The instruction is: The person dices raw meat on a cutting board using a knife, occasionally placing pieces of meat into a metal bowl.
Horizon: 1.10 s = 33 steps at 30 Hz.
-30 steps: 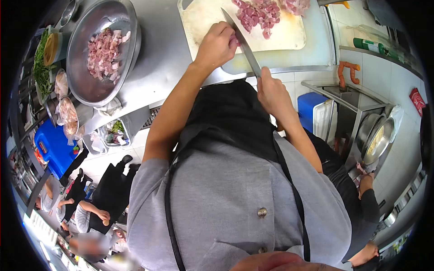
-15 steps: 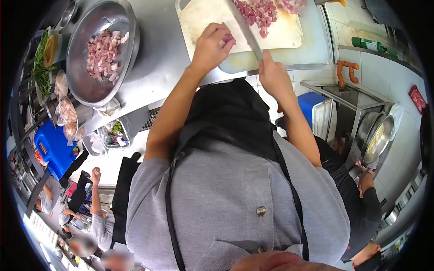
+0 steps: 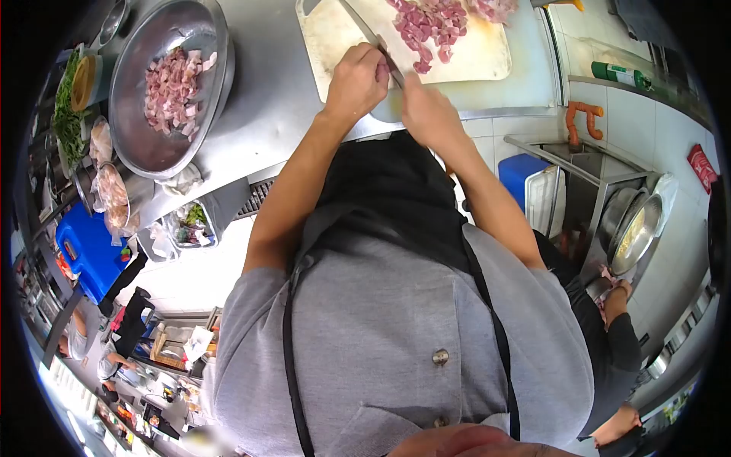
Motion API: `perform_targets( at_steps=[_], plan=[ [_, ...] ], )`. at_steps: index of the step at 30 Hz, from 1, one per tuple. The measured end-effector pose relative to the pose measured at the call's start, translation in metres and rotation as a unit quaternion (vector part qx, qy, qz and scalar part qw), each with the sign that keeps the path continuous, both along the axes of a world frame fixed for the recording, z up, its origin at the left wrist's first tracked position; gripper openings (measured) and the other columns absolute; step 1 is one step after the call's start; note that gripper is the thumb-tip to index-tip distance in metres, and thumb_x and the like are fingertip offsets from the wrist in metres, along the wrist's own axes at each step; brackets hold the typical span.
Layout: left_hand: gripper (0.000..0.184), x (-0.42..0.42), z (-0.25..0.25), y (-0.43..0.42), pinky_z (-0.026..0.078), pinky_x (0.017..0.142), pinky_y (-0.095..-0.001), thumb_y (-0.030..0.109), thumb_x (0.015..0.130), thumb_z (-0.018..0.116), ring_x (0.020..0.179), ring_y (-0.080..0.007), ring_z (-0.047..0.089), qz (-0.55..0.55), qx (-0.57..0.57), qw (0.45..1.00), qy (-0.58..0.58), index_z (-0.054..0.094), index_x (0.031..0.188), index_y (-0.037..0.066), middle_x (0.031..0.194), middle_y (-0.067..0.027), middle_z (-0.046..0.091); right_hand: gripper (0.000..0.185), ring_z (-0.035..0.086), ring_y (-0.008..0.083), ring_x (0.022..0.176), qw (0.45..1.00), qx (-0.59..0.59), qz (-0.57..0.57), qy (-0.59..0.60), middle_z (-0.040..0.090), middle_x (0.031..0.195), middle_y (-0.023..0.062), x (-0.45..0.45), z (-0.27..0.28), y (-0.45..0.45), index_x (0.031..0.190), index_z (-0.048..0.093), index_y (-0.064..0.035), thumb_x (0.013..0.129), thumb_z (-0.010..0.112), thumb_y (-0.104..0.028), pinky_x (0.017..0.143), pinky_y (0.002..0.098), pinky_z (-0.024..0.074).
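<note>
My right hand (image 3: 429,113) is closed round the handle of a long knife (image 3: 364,29), whose blade points up and left over the white cutting board (image 3: 335,53). My left hand (image 3: 355,82) lies curled beside the blade at the board's near edge, with a bit of meat showing at its fingers. To the right of the blade is a pile of pink cut meat (image 3: 430,29), and a larger meat piece (image 3: 493,9) rests at the board's far right. Most of what my left fingers hold is hidden.
A big metal bowl (image 3: 218,99) with meat cubes stands left on the steel counter (image 3: 263,84). Greens (image 3: 70,122) and bagged meat (image 3: 112,190) are further left. At right, a co-worker's hand (image 3: 618,298) is near metal bowls (image 3: 641,232) by a sink.
My right hand and the knife have moved left, bringing the blade against my left hand. The pile has gained pieces at its near side. People at the lower left have moved out of view.
</note>
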<state>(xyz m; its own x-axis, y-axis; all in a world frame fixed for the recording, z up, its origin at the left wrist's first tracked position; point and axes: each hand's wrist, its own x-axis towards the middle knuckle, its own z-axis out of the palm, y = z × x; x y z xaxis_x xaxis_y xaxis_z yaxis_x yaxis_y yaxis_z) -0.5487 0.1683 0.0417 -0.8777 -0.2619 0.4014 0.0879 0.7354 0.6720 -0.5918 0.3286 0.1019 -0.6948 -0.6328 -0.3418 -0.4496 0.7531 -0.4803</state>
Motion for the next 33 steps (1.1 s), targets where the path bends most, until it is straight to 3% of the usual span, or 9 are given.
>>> perform_targets(
  at_steps=[7,9,12,17,23,27,29,31,33],
  plan=[
    [0.007,0.001,0.001,0.018,0.055,0.074,-0.042,-0.005,0.083,0.066,0.086,-0.0337,0.065,0.047,0.084,0.995,0.016,0.067,0.088,0.0,0.093,-0.0146,0.064,0.024,0.067,0.0521,0.09,0.999,0.003,-0.037,0.011,0.07,0.095,0.0296,-0.039,0.008,-0.003,0.115,0.051,-0.0061,0.096,0.051,-0.019,0.081,0.0618,0.0514],
    [0.009,-0.006,0.004,0.022,0.057,0.069,-0.0346,-0.005,0.089,0.066,0.079,-0.0253,0.069,0.016,0.129,0.991,0.026,0.069,0.096,-0.001,0.103,-0.015,0.066,0.024,0.068,0.0517,0.089,0.996,-0.043,-0.065,0.048,0.07,0.094,0.0292,-0.055,0.015,0.014,0.117,0.052,-0.0098,0.096,0.051,-0.021,0.081,0.0626,0.0513],
    [0.011,-0.019,0.007,0.026,0.056,0.078,-0.0384,-0.003,0.088,0.067,0.091,-0.0304,0.067,0.024,0.062,0.996,0.061,0.069,0.099,0.0,0.108,-0.0165,0.064,0.024,0.068,0.0501,0.085,0.987,0.022,-0.072,0.141,0.07,0.087,0.0271,-0.088,0.044,0.039,0.121,0.053,-0.0142,0.098,0.052,-0.021,0.072,0.0617,0.0526],
    [0.019,-0.03,0.018,0.026,0.052,0.091,-0.0419,0.003,0.089,0.069,0.107,-0.0366,0.061,0.063,0.043,0.995,0.058,0.067,0.107,-0.001,0.116,-0.0193,0.06,0.026,0.072,0.0421,0.075,0.969,0.045,-0.046,0.24,0.071,0.083,0.0235,-0.121,-0.003,0.051,0.119,0.058,-0.012,0.093,0.053,-0.014,0.066,0.0545,0.0569],
    [0.05,-0.042,0.009,0.007,0.039,0.109,-0.0481,0.024,0.093,0.072,0.13,-0.0429,0.045,0.102,0.038,0.994,0.02,0.056,0.133,-0.001,0.139,-0.0286,0.045,0.023,0.068,0.0489,0.079,0.994,-0.044,-0.059,0.086,0.068,0.081,0.028,-0.087,0.019,0.063,0.115,0.055,-0.0062,0.095,0.052,-0.017,0.071,0.0587,0.0527],
    [0.078,-0.075,0.01,0.012,0.033,0.115,-0.0554,0.046,0.082,0.081,0.136,-0.0489,0.039,0.086,-0.056,0.995,0.006,0.056,0.139,-0.001,0.152,-0.0327,0.036,0.021,0.065,0.0525,0.083,0.989,-0.02,-0.136,0.06,0.067,0.084,0.0308,-0.073,0.003,0.088,0.115,0.053,-0.0048,0.097,0.05,-0.016,0.075,0.06,0.0505],
    [0.075,-0.094,0.002,0.019,0.032,0.117,-0.0535,0.05,0.079,0.082,0.138,-0.0502,0.04,0.0,-0.111,0.994,0.021,0.064,0.133,0.003,0.15,-0.0331,0.041,0.014,0.067,0.0512,0.074,0.987,-0.1,-0.119,0.031,0.066,0.079,0.0304,-0.055,-0.019,0.09,0.106,0.05,-0.0029,0.096,0.047,-0.013,0.067,0.0596,0.0542],
    [0.072,-0.1,-0.003,0.032,0.033,0.116,-0.0555,0.051,0.075,0.084,0.137,-0.0493,0.042,0.002,-0.121,0.992,0.023,0.069,0.125,0.001,0.147,-0.0287,0.048,0.012,0.066,0.0459,0.061,0.951,-0.127,-0.224,-0.172,0.065,0.074,0.0298,-0.032,-0.002,0.056,0.104,0.047,-0.0018,0.097,0.046,-0.012,0.052,0.0538,0.0545],
    [0.065,-0.103,-0.007,0.037,0.038,0.111,-0.0546,0.041,0.073,0.084,0.127,-0.0473,0.049,0.043,-0.1,0.992,0.061,0.069,0.119,-0.002,0.135,-0.0248,0.057,0.018,0.062,0.0301,0.046,0.915,-0.172,-0.257,-0.257,0.06,0.068,0.0218,-0.021,0.003,0.031,0.108,0.047,-0.0007,0.103,0.044,-0.018,0.041,0.0431,0.0515]
  ],
)
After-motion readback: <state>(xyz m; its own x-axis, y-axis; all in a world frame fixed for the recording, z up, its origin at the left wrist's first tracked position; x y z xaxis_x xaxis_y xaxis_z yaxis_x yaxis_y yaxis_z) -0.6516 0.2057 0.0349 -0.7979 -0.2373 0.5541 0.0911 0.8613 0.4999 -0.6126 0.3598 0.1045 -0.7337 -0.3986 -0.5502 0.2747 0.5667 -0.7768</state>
